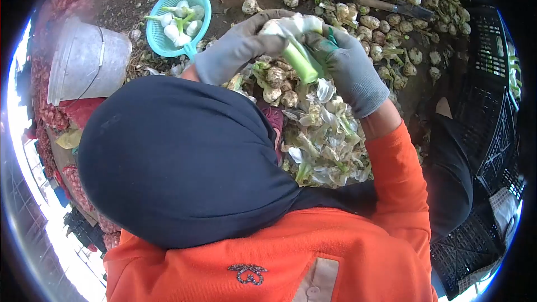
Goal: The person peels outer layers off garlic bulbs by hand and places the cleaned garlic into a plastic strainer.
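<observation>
My left hand [240, 47], in a grey glove, grips one end of a pale bulb with a thick green stalk [300, 61]. At the bulb's other end my right hand [347, 67], gloved too, closes its fingers around it, with something green at the fingertips. White skin hangs loose from the bulb. Below both hands lies a heap of peeled skins and leaves [327, 145]. Several dirty bulbs [275, 78] rest on the ground just beneath the stalk. Up and left of my left hand, a turquoise basket [154, 28] holds several cleaned white bulbs [178, 33].
A grey-white bucket [89, 61] stands at the left, with red net sacks [50, 100] beyond it. Many unpeeled bulbs [391, 33] cover the ground at the upper right, a bladed tool [411, 10] among them. Black crates [492, 50] line the right side.
</observation>
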{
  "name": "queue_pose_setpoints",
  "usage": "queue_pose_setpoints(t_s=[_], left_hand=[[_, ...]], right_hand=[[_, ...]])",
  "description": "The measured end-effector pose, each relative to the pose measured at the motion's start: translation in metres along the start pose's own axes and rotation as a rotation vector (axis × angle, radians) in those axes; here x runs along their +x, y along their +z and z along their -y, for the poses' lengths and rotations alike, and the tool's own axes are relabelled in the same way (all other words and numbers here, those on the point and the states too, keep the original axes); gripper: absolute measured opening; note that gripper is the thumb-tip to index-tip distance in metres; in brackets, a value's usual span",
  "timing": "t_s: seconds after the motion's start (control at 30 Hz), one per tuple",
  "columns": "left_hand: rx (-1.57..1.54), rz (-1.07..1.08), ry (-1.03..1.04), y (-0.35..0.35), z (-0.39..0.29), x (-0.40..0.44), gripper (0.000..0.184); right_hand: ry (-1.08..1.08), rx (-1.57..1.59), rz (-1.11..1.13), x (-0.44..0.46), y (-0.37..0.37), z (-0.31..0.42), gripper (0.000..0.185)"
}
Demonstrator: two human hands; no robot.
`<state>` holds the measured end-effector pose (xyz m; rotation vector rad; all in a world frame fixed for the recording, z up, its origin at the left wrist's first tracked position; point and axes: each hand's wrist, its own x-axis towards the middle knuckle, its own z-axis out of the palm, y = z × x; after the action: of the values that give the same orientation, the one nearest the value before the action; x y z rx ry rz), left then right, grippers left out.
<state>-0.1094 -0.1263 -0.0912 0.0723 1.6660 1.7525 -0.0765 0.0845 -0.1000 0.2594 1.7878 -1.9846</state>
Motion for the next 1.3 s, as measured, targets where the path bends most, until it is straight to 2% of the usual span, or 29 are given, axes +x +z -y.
queue_pose_setpoints(t_s=[0.07,0.1,0.13,0.17,0.2,0.23,0.27,0.3,0.37,0.4,0.47,0.5,0.53,0.57,0.6,0.67,0.77,0.8,0.83,0.87,0.9,0.93,1.0,1.07,1.1,1.23,1.3], left_hand=[[-0.186,-0.03,0.037,-0.003,0.013,0.003,0.058],[-0.37,0.083,0.069,-0.009,0.024,0.008,0.052],[-0.553,0.199,0.103,-0.013,0.031,0.014,0.047],[-0.522,0.15,0.178,0.0,0.017,0.004,0.045],[-0.537,0.14,0.149,-0.003,0.016,0.005,0.047],[-0.556,0.126,0.118,-0.006,0.016,0.006,0.048],[-0.579,0.114,0.082,-0.009,0.018,0.008,0.05],[-0.69,0.241,0.039,-0.025,0.04,0.024,0.045],[-0.337,0.111,0.093,-0.011,0.043,0.017,0.042],[-0.161,0.04,0.113,-0.007,0.046,0.012,0.04],[-0.238,0.081,0.201,-0.009,0.056,0.016,0.038],[-0.461,0.105,0.134,-0.015,0.057,0.019,0.037],[-0.682,0.125,0.068,-0.018,0.051,0.019,0.036],[-0.843,0.118,0.114,-0.015,0.042,0.016,0.036],[-0.834,0.069,0.121,-0.026,0.041,0.019,0.037],[-0.685,-0.138,0.217,-0.033,0.042,0.019,0.037],[-0.732,-0.14,0.178,-0.025,0.048,0.017,0.037],[-0.75,-0.143,0.145,-0.018,0.053,0.013,0.037],[-0.767,-0.141,0.116,-0.011,0.057,0.009,0.036],[-0.78,-0.137,0.098,-0.008,0.056,0.009,0.036],[-0.27,-0.09,0.171,-0.007,0.05,0.007,0.036],[0.242,-0.042,0.237,-0.007,0.043,0.006,0.036],[0.263,0.114,0.187,-0.009,0.039,0.006,0.038],[-0.736,0.292,-0.047,-0.007,0.039,0.006,0.042],[-0.645,0.163,-0.054,0.0,0.042,0.002,0.051],[-0.411,0.319,-0.014,-0.001,0.04,0.003,0.06],[-0.418,0.237,-0.073,0.006,0.031,-0.004,0.053]], right_hand=[[-0.075,-0.088,-0.017,0.014,0.002,0.0,0.033],[-0.168,-0.252,-0.041,0.02,-0.008,-0.004,0.029],[-0.236,-0.523,-0.198,0.026,-0.014,-0.002,0.027],[-0.326,-0.679,-0.272,0.027,-0.023,-0.004,0.026],[-0.419,-0.833,-0.346,0.028,-0.03,-0.006,0.026],[-0.286,-0.788,-0.256,0.021,-0.031,-0.007,0.025],[-0.287,-0.875,-0.246,0.013,-0.028,-0.011,0.025],[-0.286,-0.964,-0.243,0.004,-0.028,-0.015,0.027],[-0.241,-1.042,-0.285,-0.005,-0.028,-0.014,0.032],[-0.291,-1.042,-0.286,-0.009,-0.028,-0.01,0.033],[-0.38,-1.042,-0.293,-0.017,-0.027,0.003,0.034],[-0.392,-1.1,-0.295,-0.019,-0.026,0.006,0.035],[-0.304,-1.211,-0.214,-0.023,-0.024,0.007,0.035],[-0.221,-1.319,-0.129,-0.031,-0.02,0.009,0.035],[-0.141,-1.424,-0.042,-0.038,-0.015,0.011,0.035],[0.131,-1.655,0.508,-0.06,-0.015,-0.018,0.034],[0.134,-1.501,0.617,-0.085,-0.014,-0.02,0.051],[0.104,-1.371,0.508,-0.076,-0.014,-0.017,0.055],[-0.207,-1.255,0.341,-0.073,-0.012,-0.008,0.052],[-0.339,-1.228,0.161,-0.061,-0.005,-0.002,0.044],[-0.576,-1.103,0.032,-0.049,0.0,0.008,0.042],[-0.641,-1.104,-0.034,-0.037,0.003,0.014,0.042],[-0.654,-1.092,-0.043,-0.02,0.007,0.013,0.033],[-0.631,-1.19,-0.019,-0.013,0.004,0.014,0.025],[-0.614,-1.238,-0.004,-0.012,0.002,0.015,0.022],[-0.683,-1.241,0.091,-0.009,-0.002,0.018,0.017],[-0.702,-1.287,0.107,-0.01,-0.001,0.025,0.018]])
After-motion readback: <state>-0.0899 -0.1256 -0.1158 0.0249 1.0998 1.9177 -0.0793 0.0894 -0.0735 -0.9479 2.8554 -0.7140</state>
